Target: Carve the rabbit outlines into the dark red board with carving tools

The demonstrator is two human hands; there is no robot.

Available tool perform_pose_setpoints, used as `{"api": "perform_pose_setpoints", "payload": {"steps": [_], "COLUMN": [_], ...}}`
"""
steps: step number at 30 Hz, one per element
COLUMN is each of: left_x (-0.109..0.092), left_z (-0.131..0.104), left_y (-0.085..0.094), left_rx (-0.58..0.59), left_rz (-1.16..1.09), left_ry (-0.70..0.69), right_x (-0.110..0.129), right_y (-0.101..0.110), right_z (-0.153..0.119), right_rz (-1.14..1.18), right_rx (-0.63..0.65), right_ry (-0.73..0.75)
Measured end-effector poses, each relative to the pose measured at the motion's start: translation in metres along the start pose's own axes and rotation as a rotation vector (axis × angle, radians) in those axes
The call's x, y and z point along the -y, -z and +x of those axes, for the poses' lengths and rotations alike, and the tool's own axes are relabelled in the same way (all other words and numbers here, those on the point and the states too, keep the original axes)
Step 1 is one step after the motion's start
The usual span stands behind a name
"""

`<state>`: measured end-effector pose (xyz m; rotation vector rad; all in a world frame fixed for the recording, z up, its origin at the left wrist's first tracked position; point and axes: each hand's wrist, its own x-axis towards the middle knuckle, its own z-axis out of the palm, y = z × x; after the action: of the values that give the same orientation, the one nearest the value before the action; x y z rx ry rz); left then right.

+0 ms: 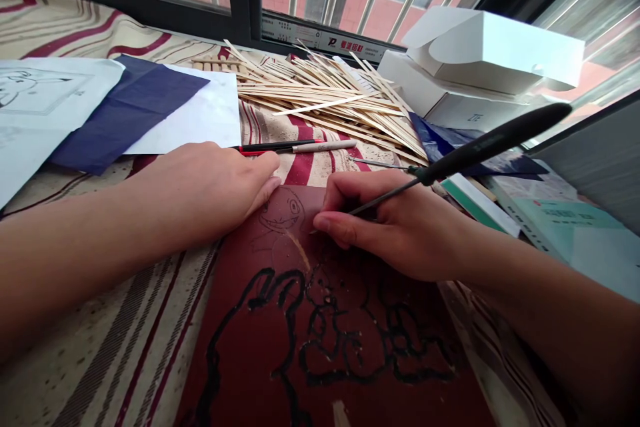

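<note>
A dark red board [250,353] lies before me, with thick black outlines, thin pencil-like figures and a pale scraped line on its surface. My left hand [215,180] is closed at the board's upper left corner, its thumb side toward the middle; most of its fingers are hidden. In a pen-like pinch, my right hand [395,223] holds a slim tool [493,140] with a black handle and thin metal shaft. The tool's tip is low over the board's upper part, right of the pale line; contact cannot be made out.
Beyond the board lie pens [325,145], a thin metal tool [377,163] and a pile of wooden strips [330,93]. Papers [200,107] and a dark blue sheet [130,113] are at left. White boxes [500,53] and books [565,207] stand right, near the window.
</note>
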<state>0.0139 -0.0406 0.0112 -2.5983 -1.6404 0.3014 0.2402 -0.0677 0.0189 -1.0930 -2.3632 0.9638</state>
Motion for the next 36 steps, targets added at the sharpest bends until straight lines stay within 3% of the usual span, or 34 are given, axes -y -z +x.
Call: {"api": "perform_pose_setpoints", "payload": {"steps": [36], "left_x": [0.0019], "left_z": [-0.0003], "left_y": [-0.0025], "left_rx": [0.059], "left_rz": [0.02], "left_ry": [0.01], "right_x": [-0.0036], "right_y": [0.0091], "right_z": [-0.0053], "right_rz": [-0.033], "right_rx": [0.064], "right_ry": [-0.031]}}
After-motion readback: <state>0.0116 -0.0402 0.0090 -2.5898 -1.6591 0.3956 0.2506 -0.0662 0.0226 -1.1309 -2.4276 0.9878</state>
